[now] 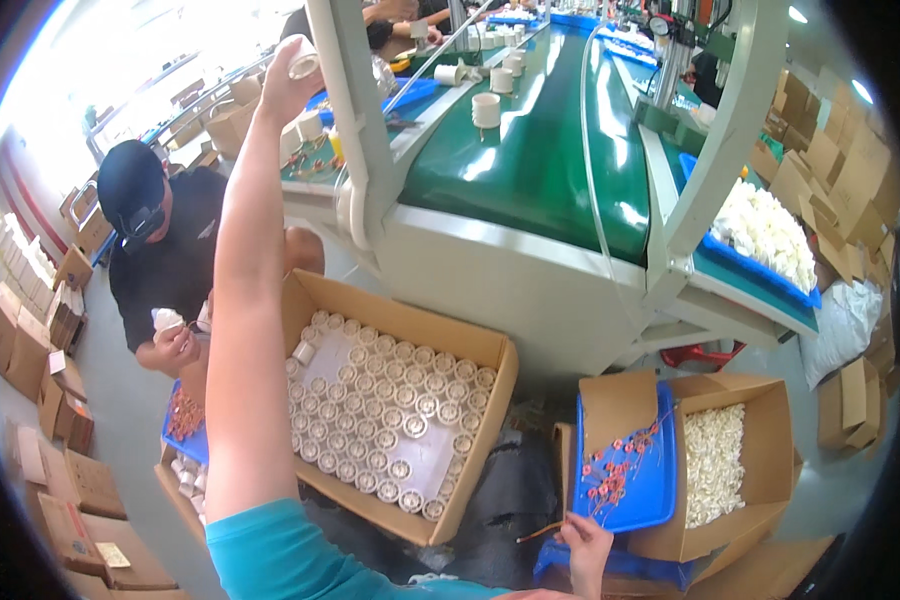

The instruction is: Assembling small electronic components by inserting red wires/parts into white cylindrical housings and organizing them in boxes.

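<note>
My left arm reaches far up and forward, and my left hand (288, 85) is closed round a white cylindrical plastic part (303, 65), its round end facing me. Low at the right, my right hand (582, 550) pinches a short reddish-brown wire (540, 533) that sticks out to the left. Just beyond this hand lies a blue tray (650, 490) with several red wired pieces (610, 475) on it. Below my left arm stands a cardboard box (495, 400) with rows of white cylindrical parts (370, 385), a few gaps showing its pale bottom.
Ahead runs a green conveyor belt (540, 150) carrying white cylinders (486, 110), framed by pale metal posts (340, 110). A person in black (170, 240) works at my left, holding a white piece. At right, a carton (760, 480) holds small white parts; a blue tray (765, 235) is heaped with more.
</note>
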`<state>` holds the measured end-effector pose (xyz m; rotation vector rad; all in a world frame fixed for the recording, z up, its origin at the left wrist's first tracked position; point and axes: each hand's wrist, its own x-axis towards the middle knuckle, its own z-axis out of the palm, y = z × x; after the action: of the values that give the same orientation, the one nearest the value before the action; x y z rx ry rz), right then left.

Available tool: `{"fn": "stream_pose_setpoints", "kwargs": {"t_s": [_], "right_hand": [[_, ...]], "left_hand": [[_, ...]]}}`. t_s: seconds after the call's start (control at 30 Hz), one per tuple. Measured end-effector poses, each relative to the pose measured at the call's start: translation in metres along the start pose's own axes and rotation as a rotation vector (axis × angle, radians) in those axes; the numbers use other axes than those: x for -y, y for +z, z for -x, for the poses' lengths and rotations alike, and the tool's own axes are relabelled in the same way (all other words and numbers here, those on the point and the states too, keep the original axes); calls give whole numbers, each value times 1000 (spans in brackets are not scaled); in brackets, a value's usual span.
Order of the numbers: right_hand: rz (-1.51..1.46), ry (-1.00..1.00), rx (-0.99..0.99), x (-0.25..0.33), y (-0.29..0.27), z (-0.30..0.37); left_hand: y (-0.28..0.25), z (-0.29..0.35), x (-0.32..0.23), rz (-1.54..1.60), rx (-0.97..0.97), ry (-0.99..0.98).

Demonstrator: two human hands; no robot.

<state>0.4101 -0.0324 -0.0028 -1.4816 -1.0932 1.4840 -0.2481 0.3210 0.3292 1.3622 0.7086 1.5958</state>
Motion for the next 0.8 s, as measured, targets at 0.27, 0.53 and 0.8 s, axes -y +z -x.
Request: {"fn": "stream_pose_setpoints", "kwargs": {"t_s": [0.27,0.53,0.8], "right_hand": [[-83,93,-180,-7,5,1],[-55,21,-179,24,19,-34],[-121,-2,121,21,43,-34]], "left_hand": [[-21,-54,25,-20,-3,-60],[-18,-18,3,-11,-244,47],[1,168,31,-154,-369,252]]}}
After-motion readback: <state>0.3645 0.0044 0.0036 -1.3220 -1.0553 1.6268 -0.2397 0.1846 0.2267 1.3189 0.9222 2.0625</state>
